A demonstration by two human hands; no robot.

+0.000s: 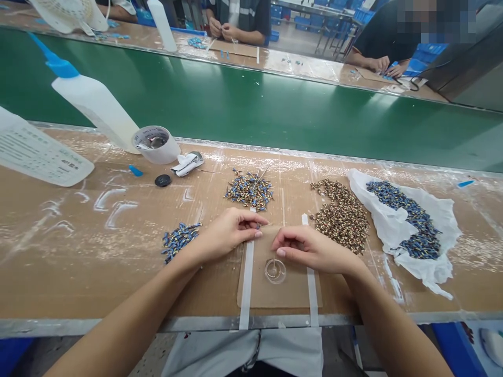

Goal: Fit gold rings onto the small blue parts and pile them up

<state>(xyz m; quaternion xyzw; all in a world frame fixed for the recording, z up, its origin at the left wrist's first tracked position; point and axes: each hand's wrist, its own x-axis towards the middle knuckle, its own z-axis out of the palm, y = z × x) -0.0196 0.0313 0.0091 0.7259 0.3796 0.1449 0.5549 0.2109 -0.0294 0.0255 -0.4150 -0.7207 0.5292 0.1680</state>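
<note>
My left hand (231,230) rests on the cardboard bench with thumb and fingers pinched on a small blue part near its fingertips. My right hand (310,248) lies beside it, fingers curled in a pinch; what it holds is too small to name. A small clear round dish (275,270) sits just below both hands on a taped cardboard pad (281,293). A pile of blue-and-gold parts (249,189) lies just beyond the hands. A pile of gold rings (341,215) is to the right, and a small heap of blue parts (178,238) to the left.
A white bag (408,225) with blue parts lies at the right. A squeeze bottle (92,102), tape roll (156,144), black cap (162,180) and paper sheet (37,152) sit at the left. Beyond runs a green conveyor belt (255,104); other people work across it.
</note>
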